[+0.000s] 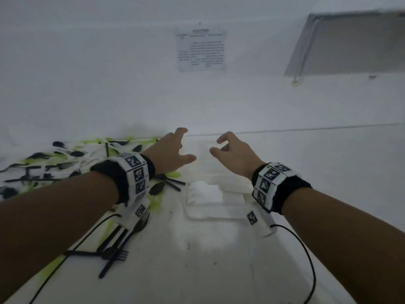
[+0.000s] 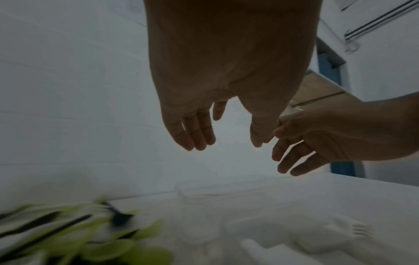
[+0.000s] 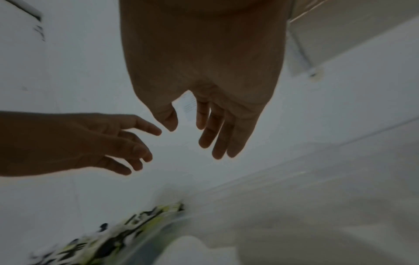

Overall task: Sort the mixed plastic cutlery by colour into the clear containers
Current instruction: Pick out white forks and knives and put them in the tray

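left hand (image 1: 169, 151): raised, fingers loosely spread, holding nothing | right hand (image 1: 232, 153): raised beside it, fingers slackly curled, empty | clear containers (image 1: 215, 212): below and between both sets of fingertips (white pieces inside, blurred) | mixed cutlery pile (image 1: 65, 163): black, green, white, on the table (image 1: 219, 260) left of the left fingers

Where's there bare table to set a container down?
Bare table lies right of the clear containers and right hand, up to the wall. Left of the left hand it is crowded: the cutlery pile covers that side.
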### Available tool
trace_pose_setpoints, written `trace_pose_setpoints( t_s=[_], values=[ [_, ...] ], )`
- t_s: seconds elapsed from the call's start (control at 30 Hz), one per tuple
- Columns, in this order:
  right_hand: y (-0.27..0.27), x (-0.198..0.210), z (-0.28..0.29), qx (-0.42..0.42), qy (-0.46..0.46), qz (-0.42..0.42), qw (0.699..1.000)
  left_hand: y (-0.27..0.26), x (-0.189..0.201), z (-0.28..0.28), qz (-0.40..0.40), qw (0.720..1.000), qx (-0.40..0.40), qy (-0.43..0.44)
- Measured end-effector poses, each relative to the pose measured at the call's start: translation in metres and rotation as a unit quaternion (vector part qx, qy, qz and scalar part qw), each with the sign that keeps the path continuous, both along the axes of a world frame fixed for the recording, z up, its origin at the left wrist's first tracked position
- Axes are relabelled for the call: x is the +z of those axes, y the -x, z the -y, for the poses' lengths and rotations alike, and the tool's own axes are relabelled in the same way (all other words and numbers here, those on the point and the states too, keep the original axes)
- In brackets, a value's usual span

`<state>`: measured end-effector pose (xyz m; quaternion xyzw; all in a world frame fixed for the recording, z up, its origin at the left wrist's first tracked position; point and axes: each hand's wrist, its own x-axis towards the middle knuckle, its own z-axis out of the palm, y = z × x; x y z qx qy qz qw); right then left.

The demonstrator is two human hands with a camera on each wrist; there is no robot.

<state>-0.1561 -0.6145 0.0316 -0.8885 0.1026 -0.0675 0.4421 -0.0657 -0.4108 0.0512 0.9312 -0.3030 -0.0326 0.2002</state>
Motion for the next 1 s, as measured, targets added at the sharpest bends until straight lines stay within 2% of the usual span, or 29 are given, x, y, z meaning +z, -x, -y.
trace_pose_setpoints(
  t_s=[0.2, 0.33, 0.47, 0.6, 0.73, 1.0],
  values=[
    [-0.047, 0.004, -0.075, 0.103, -0.033, -0.03, 0.994, -0.015, 0.003, -0.094, -0.085, 0.984, 0.071, -0.137],
    [-0.073, 0.001, -0.126, 0.151, 0.006, -0.082, 0.985, -0.021, -0.001, -0.15, -0.082, 0.978, 0.119, -0.153],
    [-0.096, -0.016, -0.161, 0.172, 0.05, -0.124, 0.976, -0.035, -0.013, -0.191, -0.08, 0.976, 0.133, -0.151],
    [-0.114, -0.03, -0.18, 0.16, 0.06, -0.15, 0.974, -0.062, -0.03, -0.217, -0.08, 0.978, 0.112, -0.158],
    [-0.132, -0.04, -0.193, 0.119, 0.14, -0.158, 0.97, -0.094, -0.037, -0.231, -0.094, 0.982, 0.075, -0.143],
    [-0.154, -0.06, -0.214, 0.059, 0.223, -0.184, 0.956, -0.145, -0.051, -0.237, -0.093, 0.985, -0.025, -0.145]
  ],
)
